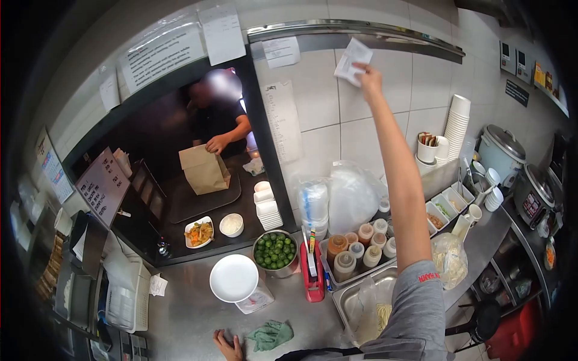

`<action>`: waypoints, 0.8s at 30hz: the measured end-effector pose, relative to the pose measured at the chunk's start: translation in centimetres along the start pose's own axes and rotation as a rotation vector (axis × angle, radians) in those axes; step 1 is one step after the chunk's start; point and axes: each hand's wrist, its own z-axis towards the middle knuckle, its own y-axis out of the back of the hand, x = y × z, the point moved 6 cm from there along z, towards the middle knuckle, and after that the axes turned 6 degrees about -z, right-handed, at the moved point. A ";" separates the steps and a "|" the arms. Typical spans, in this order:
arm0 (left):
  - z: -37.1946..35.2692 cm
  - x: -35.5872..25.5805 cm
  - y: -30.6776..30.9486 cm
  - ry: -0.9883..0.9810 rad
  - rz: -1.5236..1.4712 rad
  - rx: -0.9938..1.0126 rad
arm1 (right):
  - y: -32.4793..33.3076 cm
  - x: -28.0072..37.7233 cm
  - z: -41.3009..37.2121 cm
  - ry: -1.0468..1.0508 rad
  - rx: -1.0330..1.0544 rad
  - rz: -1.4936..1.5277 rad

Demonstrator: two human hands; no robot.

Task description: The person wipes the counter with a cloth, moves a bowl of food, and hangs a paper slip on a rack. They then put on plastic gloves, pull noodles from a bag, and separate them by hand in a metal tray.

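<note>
My right hand (368,78) is raised high on the tiled wall, its fingers closed on a white paper slip (351,62) just under the metal rail (355,37). At the bottom of the view, my left hand (229,345) rests on the steel counter (186,313) with its fingers apart, holding nothing. Right beside it lies a crumpled green cloth (271,336). Above the cloth stands a scale with a round white plate (233,278).
Behind the pass window, a person (220,120) touches a brown paper bag (203,169). Limes (275,250), a red tape dispenser (312,277) and squeeze bottles (345,265) line the counter. Rice cookers (503,150) stand at the right.
</note>
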 end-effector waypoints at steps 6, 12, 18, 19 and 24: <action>0.0 0.2 0.2 -0.009 -0.003 -0.026 | -5.2 7.9 -8.0 0.084 0.404 0.211; 0.2 -0.5 0.3 0.039 -0.076 0.037 | -8.7 11.1 -1.6 0.064 0.367 -0.145; 0.2 -1.0 0.8 -0.017 -0.085 -0.049 | -4.7 11.5 -8.9 0.537 -0.046 -0.450; 0.2 -0.9 0.8 -0.047 -0.104 -0.040 | -3.8 11.3 -13.0 0.628 0.029 -0.400; -3.8 -9.0 -3.9 -0.444 -0.103 0.368 | -0.2 9.6 -41.7 0.154 0.993 -0.145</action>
